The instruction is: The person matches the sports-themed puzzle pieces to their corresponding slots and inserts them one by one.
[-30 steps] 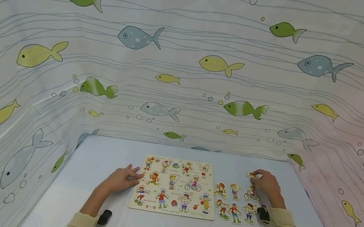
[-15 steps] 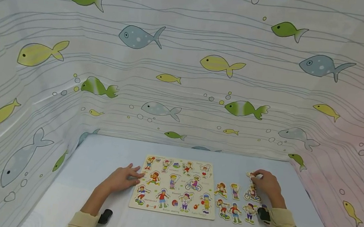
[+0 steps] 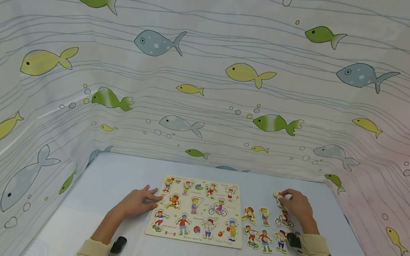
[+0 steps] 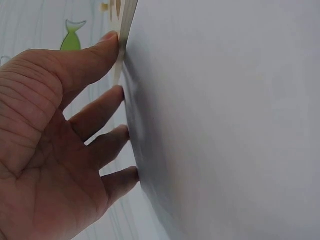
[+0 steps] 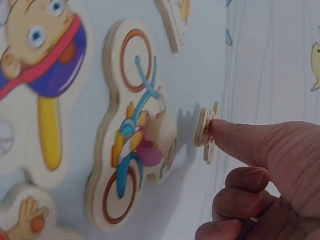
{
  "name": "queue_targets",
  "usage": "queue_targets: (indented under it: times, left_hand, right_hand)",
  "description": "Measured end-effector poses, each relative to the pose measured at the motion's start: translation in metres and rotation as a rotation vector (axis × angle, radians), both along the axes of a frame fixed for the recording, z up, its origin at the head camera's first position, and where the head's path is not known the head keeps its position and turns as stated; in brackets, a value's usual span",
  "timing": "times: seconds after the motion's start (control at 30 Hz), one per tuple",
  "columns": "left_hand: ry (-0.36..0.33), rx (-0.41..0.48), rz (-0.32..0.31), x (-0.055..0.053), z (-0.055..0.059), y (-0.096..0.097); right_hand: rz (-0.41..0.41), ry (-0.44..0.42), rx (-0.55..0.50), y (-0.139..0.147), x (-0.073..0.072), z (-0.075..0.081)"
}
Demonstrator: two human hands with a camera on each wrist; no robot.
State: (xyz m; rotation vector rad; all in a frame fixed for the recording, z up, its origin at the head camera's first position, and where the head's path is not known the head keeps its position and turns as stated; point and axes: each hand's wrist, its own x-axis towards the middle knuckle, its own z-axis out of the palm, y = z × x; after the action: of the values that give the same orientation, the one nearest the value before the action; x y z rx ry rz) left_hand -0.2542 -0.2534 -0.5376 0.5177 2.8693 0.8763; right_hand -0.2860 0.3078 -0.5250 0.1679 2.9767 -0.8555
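My right hand pinches a small wooden puzzle piece between thumb and fingers; its picture is mostly hidden. In the right wrist view the piece stands edge-on, just off the table surface, beyond the cyclist piece. My left hand lies at the left side of a puzzle board printed with sports figures. Seen from the left wrist, the thumb touches the board's edge, while the spread fingers meet the table.
Right of the board lie loose pieces in two rows, among them a runner, a golfer and a skateboarder. Fish-patterned sheeting walls the table at the back and sides. Black wrist devices sit near both cuffs.
My right hand has shifted slightly to the left with its pinched piece, showing more of the cyclist piece below. My left hand and the board keep their places.
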Motion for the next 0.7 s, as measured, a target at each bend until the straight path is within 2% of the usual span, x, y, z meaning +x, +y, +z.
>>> queue_targets:
  times: [0.33,0.7]
  left_hand:
    - [0.004,-0.005,-0.007,0.002,0.002,0.001]
    - [0.01,-0.004,-0.003,0.001,0.0,0.0]
  right_hand:
    - [0.008,0.004,-0.007,-0.017,-0.007,0.001]
    - [0.081,0.051,-0.018,-0.043,-0.011,0.001]
